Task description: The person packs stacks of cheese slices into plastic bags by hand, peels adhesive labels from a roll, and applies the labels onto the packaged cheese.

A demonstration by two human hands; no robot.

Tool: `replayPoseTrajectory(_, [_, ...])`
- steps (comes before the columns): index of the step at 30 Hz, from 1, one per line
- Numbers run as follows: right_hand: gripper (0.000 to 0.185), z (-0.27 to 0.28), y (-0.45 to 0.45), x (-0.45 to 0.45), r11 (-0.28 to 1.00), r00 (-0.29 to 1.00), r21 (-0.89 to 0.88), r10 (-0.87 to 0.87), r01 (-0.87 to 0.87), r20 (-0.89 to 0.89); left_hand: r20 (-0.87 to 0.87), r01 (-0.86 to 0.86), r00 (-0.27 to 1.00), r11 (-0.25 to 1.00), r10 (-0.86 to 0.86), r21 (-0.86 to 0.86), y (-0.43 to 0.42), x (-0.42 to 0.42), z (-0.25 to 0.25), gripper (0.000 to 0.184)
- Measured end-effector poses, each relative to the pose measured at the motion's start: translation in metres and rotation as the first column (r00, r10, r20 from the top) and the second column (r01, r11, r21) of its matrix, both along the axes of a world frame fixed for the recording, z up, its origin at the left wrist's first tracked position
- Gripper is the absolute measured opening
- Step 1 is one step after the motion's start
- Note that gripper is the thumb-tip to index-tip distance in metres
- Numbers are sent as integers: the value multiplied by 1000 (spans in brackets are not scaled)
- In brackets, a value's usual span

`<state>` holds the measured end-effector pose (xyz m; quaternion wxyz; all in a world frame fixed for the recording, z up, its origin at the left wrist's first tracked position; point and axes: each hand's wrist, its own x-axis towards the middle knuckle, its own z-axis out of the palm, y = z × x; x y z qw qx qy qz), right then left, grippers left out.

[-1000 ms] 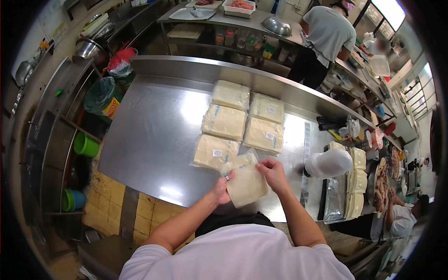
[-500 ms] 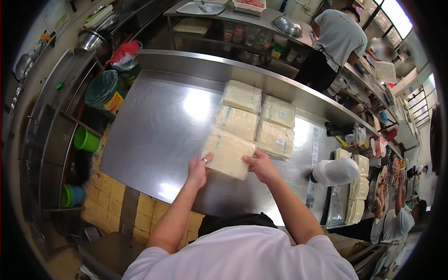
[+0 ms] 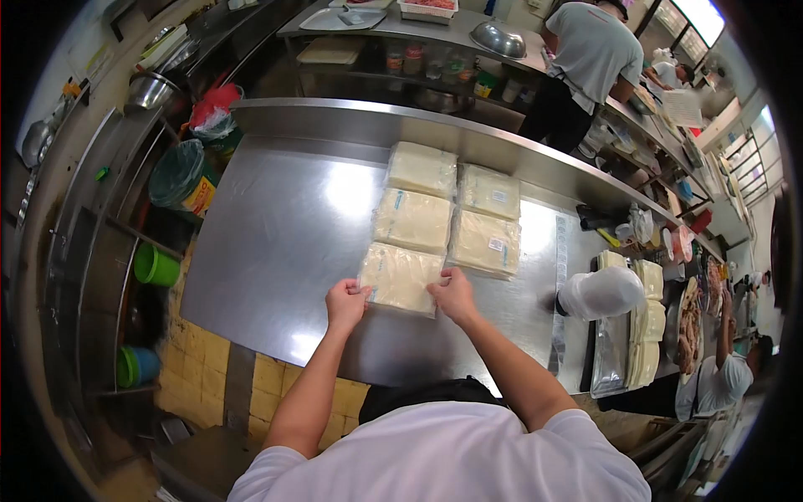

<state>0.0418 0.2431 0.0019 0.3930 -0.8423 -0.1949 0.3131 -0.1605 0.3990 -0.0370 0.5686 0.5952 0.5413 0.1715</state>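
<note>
A flat, pale-yellow square pack in clear plastic [image 3: 404,276] lies nearest me on the steel table, its contents looking like dough wrappers. My left hand [image 3: 345,304] pinches its left edge, and the fingers of my right hand [image 3: 452,295] are closed on the right edge. Directly behind it are a middle pack [image 3: 410,221] and a far pack [image 3: 422,169], making one column. To the right sit two similar packs, a rear one [image 3: 489,192] and a front one [image 3: 483,243], each with a small printed label.
The steel table [image 3: 276,209] has a raised back ledge [image 3: 360,113]. On the right stand a plastic-covered round container [image 3: 600,293] and a tray [image 3: 615,356] beside stacked pale pieces [image 3: 646,335]. One person [image 3: 590,54] works beyond the ledge, another [image 3: 719,385] at far right.
The pack in my hands has come down and now lies flat, lined up with the column behind it. My hands stay at its two sides. The view has shifted slightly.
</note>
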Motion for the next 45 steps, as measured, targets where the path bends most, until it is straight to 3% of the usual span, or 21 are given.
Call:
replayPoseTrajectory(1, [47,2,-2,-2,1000,1000,-7,0,1,28,-60,16,998,999,-13,39,0,0,3,29])
replayPoseTrajectory(2, [49,3,-5,-3,1000,998,-15,-2,3,56,-138,41,990,967,-6,251,-4,-1,6,30])
replayPoseTrajectory(4, [50,-2,-16,-2,1000,992,-3,16,-16,122,-271,133,961,771,53,623,-19,-1,36,34])
replayPoseTrajectory(7, [51,-6,-45,2,993,993,116,-47,34,107,-137,201,980,676,-148,709,-39,16,56,36])
replayPoseTrajectory(8, [50,-5,-58,8,982,993,174,-85,70,84,-97,229,970,702,-223,675,-49,24,64,35])
replayPoseTrajectory(12, [42,73,-131,51,938,902,309,-264,157,342,4,397,878,732,-479,554,-103,63,88,33])
replayPoseTrajectory(13, [41,92,-154,68,922,843,346,-319,171,433,11,450,844,719,-537,529,-116,70,88,33])
replayPoseTrajectory(16, [40,174,-216,109,931,416,302,-361,203,835,50,558,751,674,-658,484,-158,91,87,30])
replayPoseTrajectory(17, [40,191,-234,125,937,255,288,-332,196,908,64,588,723,661,-688,466,-172,98,88,30])
replayPoseTrajectory(20, [42,213,-278,167,935,47,200,-223,292,974,67,663,625,574,-778,481,-211,125,88,28])
replayPoseTrajectory(23, [38,197,-318,204,978,635,60,-176,200,752,54,718,551,506,-833,479,-249,153,96,27])
replayPoseTrajectory(24, [33,194,-320,210,970,727,179,-242,165,643,49,733,526,482,-849,480,-260,163,100,27])
replayPoseTrajectory(27, [26,193,-335,222,963,704,220,-266,159,658,40,770,473,435,-880,467,-293,185,111,28])
replayPoseTrajectory(28, [19,195,-341,227,955,588,283,-280,89,759,39,778,467,432,-883,456,-304,192,113,28])
replayPoseTrajectory(31, [20,225,-358,220,654,659,681,-676,330,330,84,790,471,462,-878,402,-332,215,121,26])
replayPoseTrajectory(32, [23,234,-370,220,544,640,778,-727,316,248,108,794,475,478,-874,376,-343,222,122,26])
replayPoseTrajectory(35, [23,267,-417,207,289,599,830,-798,477,-66,238,779,559,602,-794,178,-373,251,129,25])
replayPoseTrajectory(38, [23,221,-461,209,172,564,794,-789,583,-243,693,684,507,728,-512,38,-417,274,163,27])
replayPoseTrajectory(41, [21,153,-479,187,128,500,670,-769,731,-399,617,801,283,535,-734,268,-428,279,171,28])
replayPoseTrajectory(44, [11,83,-489,161,154,442,482,-692,863,-571,235,913,407,391,-882,-115,-435,280,155,30])
replayPoseTrajectory(45, [10,59,-496,157,203,451,433,-650,878,-611,215,892,449,447,-867,-61,-437,277,143,28])
